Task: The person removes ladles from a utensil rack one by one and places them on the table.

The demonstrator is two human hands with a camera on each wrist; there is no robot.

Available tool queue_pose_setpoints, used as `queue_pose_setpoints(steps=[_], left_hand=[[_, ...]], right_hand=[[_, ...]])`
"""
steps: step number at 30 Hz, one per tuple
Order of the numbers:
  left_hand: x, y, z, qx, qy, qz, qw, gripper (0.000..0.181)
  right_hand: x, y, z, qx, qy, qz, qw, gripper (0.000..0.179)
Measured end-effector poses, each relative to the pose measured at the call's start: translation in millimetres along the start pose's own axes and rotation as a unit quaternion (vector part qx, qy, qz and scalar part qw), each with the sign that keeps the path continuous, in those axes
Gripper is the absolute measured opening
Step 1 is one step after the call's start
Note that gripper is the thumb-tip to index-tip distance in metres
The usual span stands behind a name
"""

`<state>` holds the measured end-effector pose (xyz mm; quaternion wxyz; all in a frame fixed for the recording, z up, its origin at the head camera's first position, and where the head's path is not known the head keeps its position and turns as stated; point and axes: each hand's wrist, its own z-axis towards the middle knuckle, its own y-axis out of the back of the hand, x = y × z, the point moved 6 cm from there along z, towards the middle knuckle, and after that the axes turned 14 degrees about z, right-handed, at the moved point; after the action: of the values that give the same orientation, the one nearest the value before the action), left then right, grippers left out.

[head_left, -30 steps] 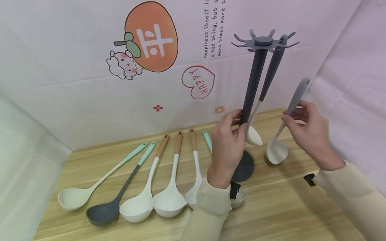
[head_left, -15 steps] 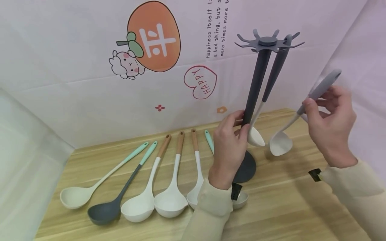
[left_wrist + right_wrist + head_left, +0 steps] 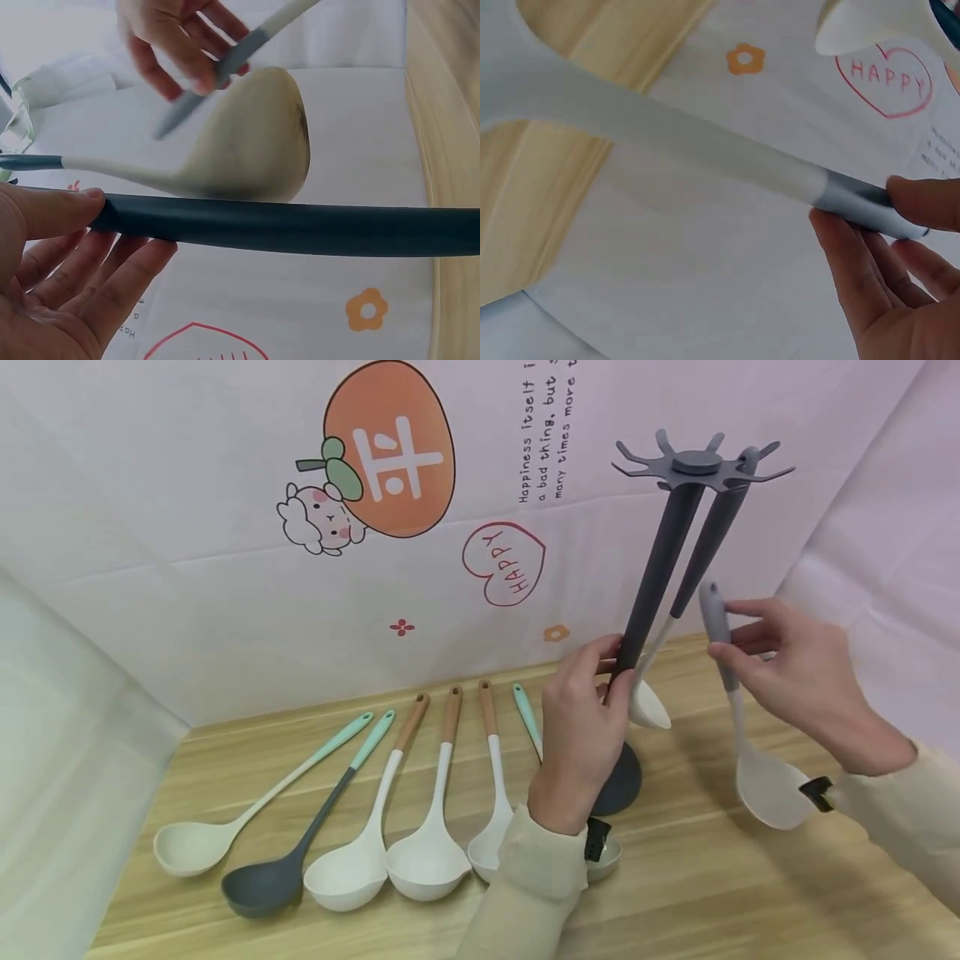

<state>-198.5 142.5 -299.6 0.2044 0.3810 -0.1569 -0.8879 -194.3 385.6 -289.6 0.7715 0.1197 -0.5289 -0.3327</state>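
My left hand (image 3: pixel 581 727) grips the dark grey pole (image 3: pixel 656 577) of a utensil stand, low on its length. The stand's round base (image 3: pixel 621 781) is partly hidden behind that hand; a ring of hooks (image 3: pixel 697 462) crowns the top. From one hook hangs a dark-handled white ladle (image 3: pixel 708 552), its bowl (image 3: pixel 255 142) just beside the pole in the left wrist view. To the right, my right hand (image 3: pixel 802 672) pinches the grey handle of another pale ladle (image 3: pixel 772 789) between thumb and fingers. This ladle is held above the table, bowl down, apart from the stand.
Several ladles lie in a row on the wooden table (image 3: pixel 675 902), among them a cream one (image 3: pixel 191 847), a dark grey one (image 3: pixel 262 887) and white ones (image 3: pixel 427 864) with brown handles. My left sleeve covers part of the rightmost ones. A printed white cloth (image 3: pixel 225 610) stands behind.
The right hand first went right, then came back left and turned the ladle, so its handle is more upright and its bowl lower and nearer. The stand's top leans slightly further right.
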Motion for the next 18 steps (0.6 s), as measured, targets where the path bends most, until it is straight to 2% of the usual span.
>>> queue_pose_setpoints(steps=[6,10,13,18], left_hand=[[1.5,-1.4,0.6,0.006,0.002,0.008,0.9999,0.032],[3.7,-4.0,-0.1,0.01,0.004,0.031,0.9995,0.034],[5.0,-6.0,-1.0,0.015,0.006,0.036,0.9992,0.032],[8.4,-6.2,-0.5,0.025,0.028,0.019,0.9991,0.03]], right_hand=[[-12,-29,6.8,0.111,-0.016,-0.064,0.9916,0.051],[-27,-51,10.0,0.171,-0.015,-0.09,0.981,0.048],[-40,-67,9.6,0.217,-0.032,-0.094,0.9712,0.049],[-58,-87,10.7,0.255,-0.046,-0.085,0.9621,0.046]])
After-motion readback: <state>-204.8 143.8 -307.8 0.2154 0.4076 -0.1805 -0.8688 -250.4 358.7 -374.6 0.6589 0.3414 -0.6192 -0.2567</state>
